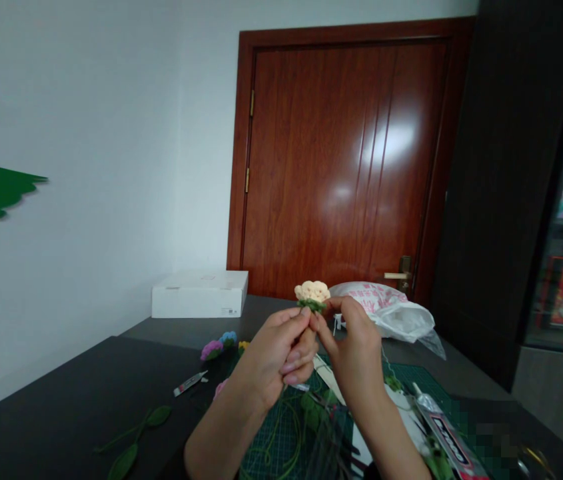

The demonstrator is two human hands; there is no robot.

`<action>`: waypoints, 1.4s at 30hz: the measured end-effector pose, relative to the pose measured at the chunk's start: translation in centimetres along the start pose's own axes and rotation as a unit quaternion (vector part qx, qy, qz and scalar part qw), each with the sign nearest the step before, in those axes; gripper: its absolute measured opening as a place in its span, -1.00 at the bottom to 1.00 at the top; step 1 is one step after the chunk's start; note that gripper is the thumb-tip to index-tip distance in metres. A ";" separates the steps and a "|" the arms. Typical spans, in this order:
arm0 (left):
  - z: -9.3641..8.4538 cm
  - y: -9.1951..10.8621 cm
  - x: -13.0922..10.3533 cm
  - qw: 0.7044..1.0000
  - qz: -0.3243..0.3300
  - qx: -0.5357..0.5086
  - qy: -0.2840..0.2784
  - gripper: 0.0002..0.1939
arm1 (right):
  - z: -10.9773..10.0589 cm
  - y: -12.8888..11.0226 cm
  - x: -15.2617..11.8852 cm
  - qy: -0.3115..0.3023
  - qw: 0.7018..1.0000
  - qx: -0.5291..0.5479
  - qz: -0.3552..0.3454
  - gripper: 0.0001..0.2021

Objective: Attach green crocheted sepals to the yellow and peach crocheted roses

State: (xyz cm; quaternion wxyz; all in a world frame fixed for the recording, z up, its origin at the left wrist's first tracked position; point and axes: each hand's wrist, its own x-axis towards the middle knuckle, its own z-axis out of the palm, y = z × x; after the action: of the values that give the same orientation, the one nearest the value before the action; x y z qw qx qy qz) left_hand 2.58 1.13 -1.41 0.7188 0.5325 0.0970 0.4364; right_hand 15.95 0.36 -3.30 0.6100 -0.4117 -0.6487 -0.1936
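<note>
A cream crocheted flower (312,291) with a green base (312,305) is held upright above the table. My left hand (288,347) is closed around the stem just under the bloom. The fingertips of my right hand (354,337) pinch the green base from the right side. Below my hands, green yarn (286,433) lies in loops on a green cutting mat (266,437).
Purple (211,350) and blue flowers (228,339), a small tube (190,383) and a leafy stem (136,437) lie left. Farther back are a white box (198,297) and a plastic bag (391,310). A large glue tube (448,433) is at right.
</note>
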 end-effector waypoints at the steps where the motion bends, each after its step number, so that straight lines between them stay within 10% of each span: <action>1: 0.0 0.0 0.0 1.000 0.001 -0.007 -0.007 -0.83 | 0.0 0.0 0.0 0.005 1.000 -0.001 -0.004 -0.97; 10: -0.4 0.9 -0.5 0.987 -0.096 -0.118 -0.052 -0.84 | -0.4 1.1 0.4 0.039 0.997 -0.018 -0.060 -0.94; 19: -0.3 1.3 -0.4 0.985 -0.060 -0.160 -0.006 -0.80 | 0.2 -0.2 0.1 0.009 0.989 0.104 0.102 -0.93; 34: -1.0 0.5 0.1 0.970 -0.100 -0.208 -0.075 -0.64 | 0.2 -0.3 0.2 0.042 0.994 0.065 0.082 -0.93; 42: -0.8 -0.7 0.7 0.999 0.027 0.032 -0.020 -0.77 | 0.3 1.1 0.4 0.015 0.987 0.123 0.102 -0.97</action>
State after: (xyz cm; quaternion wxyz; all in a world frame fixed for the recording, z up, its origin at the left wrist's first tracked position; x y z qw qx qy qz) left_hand 2.88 2.18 -2.08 0.6911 0.5664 0.0822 0.4413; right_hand 16.60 1.35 -3.27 0.6822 -0.3948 -0.6129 -0.0548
